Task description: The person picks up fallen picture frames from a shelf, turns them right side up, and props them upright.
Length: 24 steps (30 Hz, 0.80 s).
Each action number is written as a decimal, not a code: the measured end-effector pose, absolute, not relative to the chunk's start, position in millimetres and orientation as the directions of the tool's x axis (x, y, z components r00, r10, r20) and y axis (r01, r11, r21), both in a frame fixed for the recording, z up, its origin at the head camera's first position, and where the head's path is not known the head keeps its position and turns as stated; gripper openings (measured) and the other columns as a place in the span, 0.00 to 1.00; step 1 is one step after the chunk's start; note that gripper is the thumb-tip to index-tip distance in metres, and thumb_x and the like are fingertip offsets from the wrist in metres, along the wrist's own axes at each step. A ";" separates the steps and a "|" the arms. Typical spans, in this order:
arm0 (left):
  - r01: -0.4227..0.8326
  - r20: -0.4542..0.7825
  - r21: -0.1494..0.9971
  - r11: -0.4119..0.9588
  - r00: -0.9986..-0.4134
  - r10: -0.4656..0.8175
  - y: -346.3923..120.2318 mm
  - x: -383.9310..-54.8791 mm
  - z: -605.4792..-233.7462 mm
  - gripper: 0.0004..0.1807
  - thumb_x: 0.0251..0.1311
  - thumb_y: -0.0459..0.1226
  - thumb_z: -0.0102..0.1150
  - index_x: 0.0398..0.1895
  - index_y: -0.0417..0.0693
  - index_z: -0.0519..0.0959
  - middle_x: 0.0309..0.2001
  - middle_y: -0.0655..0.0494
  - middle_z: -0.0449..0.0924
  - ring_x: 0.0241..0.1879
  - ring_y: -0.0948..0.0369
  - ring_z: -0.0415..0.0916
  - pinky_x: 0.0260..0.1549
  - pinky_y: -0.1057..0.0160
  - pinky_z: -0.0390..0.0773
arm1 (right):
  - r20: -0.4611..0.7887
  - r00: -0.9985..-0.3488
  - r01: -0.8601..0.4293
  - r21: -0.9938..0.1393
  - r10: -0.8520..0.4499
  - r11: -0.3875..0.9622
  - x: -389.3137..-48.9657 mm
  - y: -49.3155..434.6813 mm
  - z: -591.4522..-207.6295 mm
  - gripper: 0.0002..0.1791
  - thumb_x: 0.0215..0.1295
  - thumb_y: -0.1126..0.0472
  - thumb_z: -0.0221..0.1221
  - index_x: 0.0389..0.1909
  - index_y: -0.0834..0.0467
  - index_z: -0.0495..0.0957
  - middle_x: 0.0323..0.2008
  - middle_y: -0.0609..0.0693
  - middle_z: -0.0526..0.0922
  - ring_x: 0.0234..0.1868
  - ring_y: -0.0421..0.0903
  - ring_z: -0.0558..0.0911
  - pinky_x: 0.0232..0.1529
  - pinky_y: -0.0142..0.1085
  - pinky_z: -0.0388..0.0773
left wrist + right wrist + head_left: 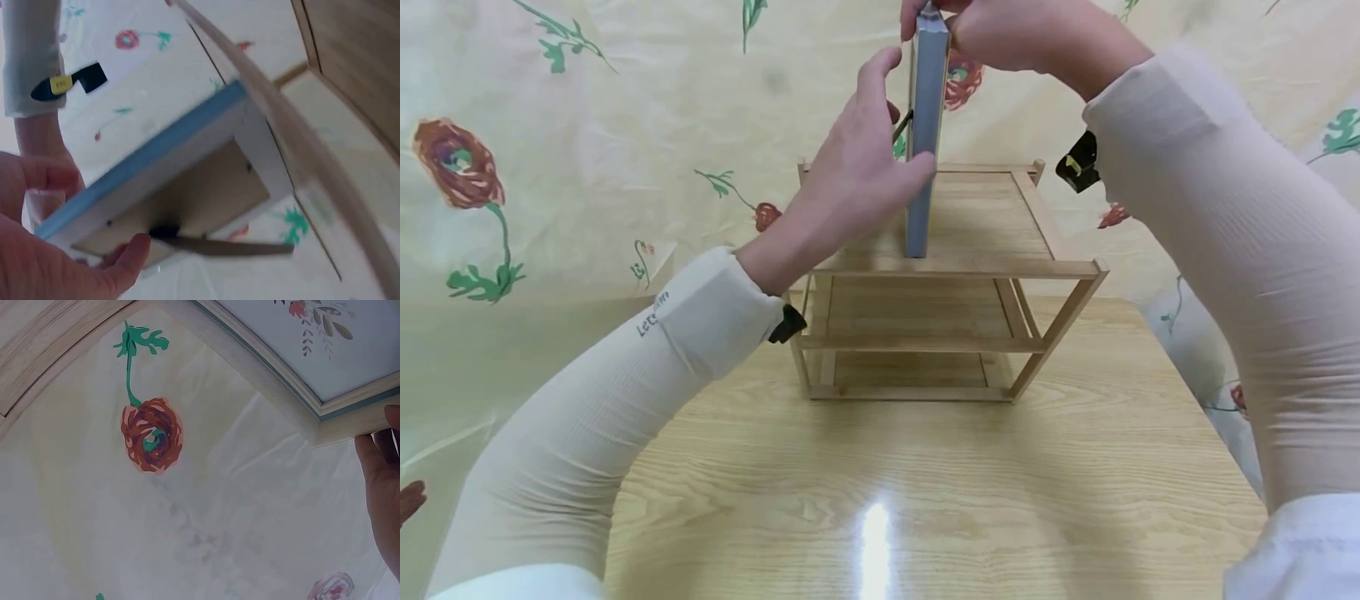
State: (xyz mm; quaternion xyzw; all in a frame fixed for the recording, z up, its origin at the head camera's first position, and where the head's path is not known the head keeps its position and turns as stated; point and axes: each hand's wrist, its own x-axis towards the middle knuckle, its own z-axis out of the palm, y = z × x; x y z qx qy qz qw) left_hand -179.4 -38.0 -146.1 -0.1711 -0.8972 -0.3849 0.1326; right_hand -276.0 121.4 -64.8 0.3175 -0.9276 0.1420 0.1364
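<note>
A picture frame (pixel 928 125) with a blue-grey side edge stands upright, seen edge-on, its lower end overlapping the top shelf in the head view. My right hand (pixel 1011 33) grips its upper end, with fingers on both sides. My left hand (pixel 865 154) spans the frame loosely, its thumb at the edge and fingers bent behind. In the left wrist view the beige back panel (pixel 206 181) shows with its support leg (pixel 244 248) swung out, a fingertip right beside the hinge. The right wrist view shows the floral picture (pixel 306 347) inside a pale moulding.
Under the frame stands a wooden rack (pixel 992 217) with several shelves, on a wood-grain table (pixel 820 475). Behind hangs a cream cloth (pixel 647 125) printed with red flowers. The rack's front corner post (pixel 1060 321) leans outward toward the right.
</note>
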 end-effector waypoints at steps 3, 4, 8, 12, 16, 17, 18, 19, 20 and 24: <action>0.352 0.347 0.727 0.589 -0.929 0.127 -30.9 -179.2 -149.9 0.43 0.63 0.42 0.59 0.74 0.58 0.43 0.57 0.54 0.67 0.50 0.61 0.69 0.43 0.66 0.73 | 0.336 -0.765 -0.625 -0.181 -0.550 0.759 -275.6 121.7 -64.5 0.18 0.68 0.67 0.44 0.48 0.48 0.78 0.41 0.43 0.71 0.35 0.45 0.66 0.30 0.38 0.63; 0.344 0.347 0.741 0.577 -0.931 0.109 -28.4 -180.4 -152.0 0.42 0.62 0.41 0.60 0.72 0.57 0.45 0.53 0.53 0.69 0.47 0.60 0.70 0.41 0.65 0.74 | 0.330 -0.769 -0.621 -0.181 -0.548 0.762 -275.4 121.7 -64.4 0.18 0.69 0.66 0.44 0.49 0.47 0.78 0.41 0.42 0.70 0.35 0.45 0.66 0.30 0.38 0.63; 0.348 0.374 0.748 0.565 -0.925 0.075 -18.3 -187.9 -160.8 0.34 0.62 0.40 0.61 0.65 0.51 0.52 0.49 0.54 0.72 0.42 0.60 0.73 0.38 0.66 0.74 | 0.320 -0.777 -0.614 -0.199 -0.542 0.764 -274.8 121.1 -64.7 0.18 0.70 0.65 0.43 0.49 0.46 0.78 0.40 0.43 0.69 0.33 0.45 0.65 0.28 0.38 0.63; 0.368 0.419 0.708 0.602 -0.906 0.060 -11.7 -193.2 -166.8 0.29 0.63 0.39 0.59 0.60 0.48 0.55 0.52 0.54 0.73 0.43 0.61 0.74 0.40 0.66 0.75 | 0.335 -0.766 -0.628 -0.213 -0.548 0.748 -274.3 119.8 -65.3 0.20 0.68 0.68 0.42 0.48 0.46 0.78 0.39 0.42 0.68 0.32 0.45 0.64 0.27 0.37 0.62; 0.375 0.440 0.689 0.620 -0.896 0.053 -10.5 -194.0 -168.3 0.27 0.63 0.37 0.58 0.58 0.47 0.54 0.50 0.54 0.73 0.40 0.60 0.74 0.37 0.66 0.74 | 0.340 -0.767 -0.626 -0.208 -0.544 0.752 -273.3 118.9 -65.2 0.21 0.67 0.68 0.43 0.48 0.44 0.78 0.40 0.41 0.67 0.32 0.45 0.63 0.27 0.37 0.62; 0.378 0.442 0.692 0.615 -0.895 0.052 -10.6 -193.9 -168.4 0.26 0.63 0.37 0.57 0.58 0.47 0.54 0.49 0.54 0.73 0.40 0.60 0.74 0.37 0.66 0.74 | 0.339 -0.767 -0.624 -0.201 -0.544 0.755 -273.0 118.7 -65.1 0.20 0.67 0.67 0.44 0.49 0.44 0.79 0.40 0.40 0.67 0.33 0.44 0.64 0.28 0.36 0.63; 0.378 0.443 0.695 0.611 -0.895 0.050 -10.8 -193.8 -168.4 0.26 0.63 0.37 0.57 0.58 0.47 0.55 0.48 0.54 0.73 0.39 0.60 0.74 0.36 0.66 0.74 | 0.340 -0.766 -0.626 -0.198 -0.546 0.755 -273.1 118.7 -65.2 0.19 0.67 0.66 0.45 0.49 0.44 0.79 0.41 0.40 0.67 0.33 0.43 0.64 0.29 0.36 0.64; 0.380 0.444 0.698 0.607 -0.895 0.049 -11.1 -193.6 -168.5 0.26 0.63 0.36 0.57 0.58 0.47 0.55 0.48 0.54 0.73 0.39 0.59 0.74 0.36 0.65 0.74 | 0.346 -0.760 -0.630 -0.183 -0.551 0.755 -273.3 118.6 -65.1 0.19 0.67 0.66 0.45 0.49 0.45 0.79 0.41 0.41 0.68 0.33 0.44 0.65 0.30 0.37 0.64; 0.380 0.443 0.702 0.603 -0.895 0.048 -11.5 -193.3 -168.7 0.26 0.63 0.36 0.57 0.58 0.47 0.55 0.47 0.54 0.73 0.39 0.59 0.73 0.36 0.65 0.74 | 0.344 -0.755 -0.633 -0.166 -0.558 0.756 -273.5 118.7 -64.8 0.18 0.67 0.65 0.46 0.49 0.46 0.79 0.42 0.41 0.68 0.35 0.43 0.65 0.31 0.36 0.64; 0.375 0.438 0.712 0.593 -0.898 0.042 -14.8 -191.9 -168.9 0.27 0.63 0.35 0.57 0.61 0.47 0.56 0.53 0.52 0.74 0.47 0.60 0.75 0.44 0.66 0.76 | 0.319 -0.741 -0.630 -0.023 -0.591 0.777 -274.6 120.8 -59.2 0.17 0.70 0.60 0.47 0.56 0.49 0.76 0.52 0.51 0.69 0.49 0.50 0.66 0.50 0.41 0.67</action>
